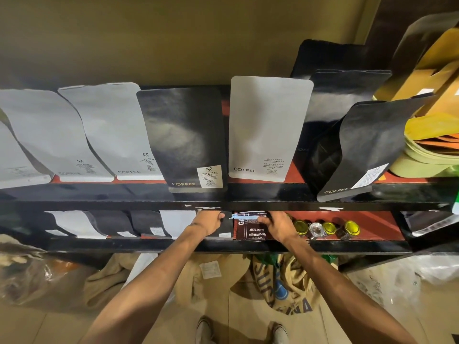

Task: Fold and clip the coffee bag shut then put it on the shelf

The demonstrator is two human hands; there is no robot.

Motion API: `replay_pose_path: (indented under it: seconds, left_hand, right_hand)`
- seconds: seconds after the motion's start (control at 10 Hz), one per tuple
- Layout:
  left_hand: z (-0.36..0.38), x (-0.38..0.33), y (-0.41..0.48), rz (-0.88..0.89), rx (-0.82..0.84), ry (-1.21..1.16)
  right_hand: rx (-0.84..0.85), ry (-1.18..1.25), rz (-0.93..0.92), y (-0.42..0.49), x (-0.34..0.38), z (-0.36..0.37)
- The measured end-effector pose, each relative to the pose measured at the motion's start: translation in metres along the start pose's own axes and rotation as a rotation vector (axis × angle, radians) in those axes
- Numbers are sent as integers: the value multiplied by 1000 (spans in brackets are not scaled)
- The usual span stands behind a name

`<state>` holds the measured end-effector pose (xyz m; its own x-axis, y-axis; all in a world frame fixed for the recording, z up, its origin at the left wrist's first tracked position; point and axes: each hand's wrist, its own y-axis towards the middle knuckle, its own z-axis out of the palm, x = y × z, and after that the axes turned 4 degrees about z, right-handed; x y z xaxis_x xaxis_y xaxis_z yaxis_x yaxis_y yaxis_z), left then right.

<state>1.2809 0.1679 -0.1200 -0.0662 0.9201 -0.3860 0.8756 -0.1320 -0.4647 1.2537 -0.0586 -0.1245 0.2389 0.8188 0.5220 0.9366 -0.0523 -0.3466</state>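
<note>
We are reaching both arms into the lower shelf (pixel 223 245), under the black front edge of the upper shelf (pixel 223 203). The brown coffee bag (pixel 249 230) is standing upright there, its folded top pinched by a pale blue clip (pixel 244 216). Our right hand (pixel 277 225) is curling around the bag's right side. Our left hand (pixel 210 222) is resting half-closed just beside the bag, against a dark pouch (pixel 224 229); what it is gripping, we cannot tell. Yellow-lidded jars (pixel 329 228) are crowding the bag's right, leaving little room.
</note>
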Motion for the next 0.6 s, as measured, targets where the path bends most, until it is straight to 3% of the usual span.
replay_pose_path:
  seconds: [0.4,0.6]
  left_hand:
    - [-12,19,-10,134,-27,-3]
    - [-13,41,-31,463,-223,115]
  right_hand:
    - [-62,-14,-69,-11,-8,-4]
    - [-220,43,-98,-54,-12,5]
